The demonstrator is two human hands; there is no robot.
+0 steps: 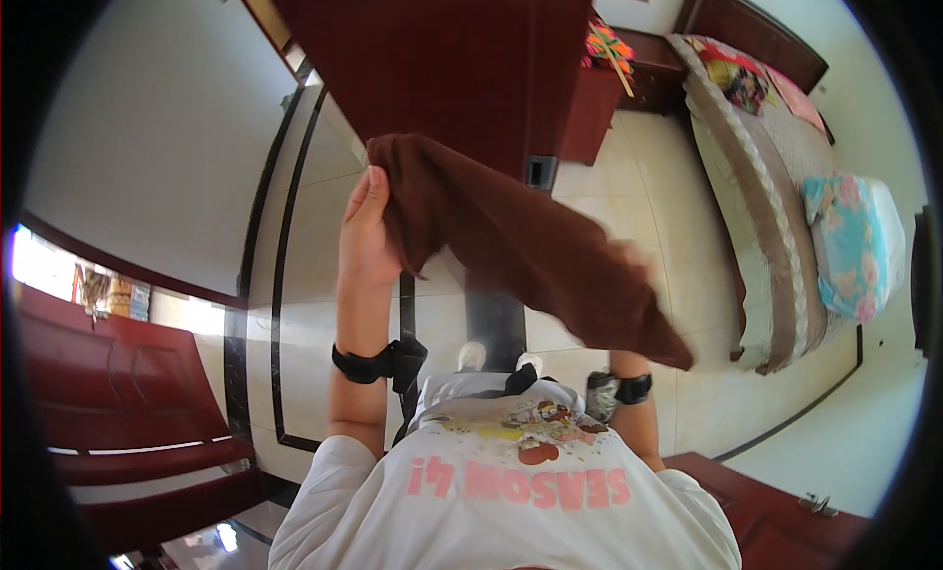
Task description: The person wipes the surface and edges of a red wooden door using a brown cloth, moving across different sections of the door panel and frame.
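1. Head view: a dark brown cloth (521, 246) is held up in the air in front of the person, above the pale tiled floor (638, 197).
2. The cloth is a soft, plain fabric of one deep chocolate colour, with no pattern to be seen. It hangs as a long, thick band that runs from the upper left down to the lower right, folded or bunched on itself, with a loose flap drooping near its upper end.
3. The lower right part of the cloth is blurred.
4. The left hand (365, 231) is raised, its grip clamped on the upper left end of the cloth, thumb on the near side and fingers tucked behind the fabric.
5. The right hand is hidden behind the lower end of the cloth; only the right forearm with a black wrist strap (631, 387) shows, so I cannot tell how that grip stands.
6. A black strap (365, 362) also circles the left wrist.
7. Behind the cloth stands a dark red wooden door (452, 50).
8. To the right lies a bed (776, 207) with a patterned cover and a pale blue flowered pillow (850, 241).
9. To the left is a dark red wooden bench (118, 403).
10. The person's white printed shirt (511, 501) fills the lower edge.
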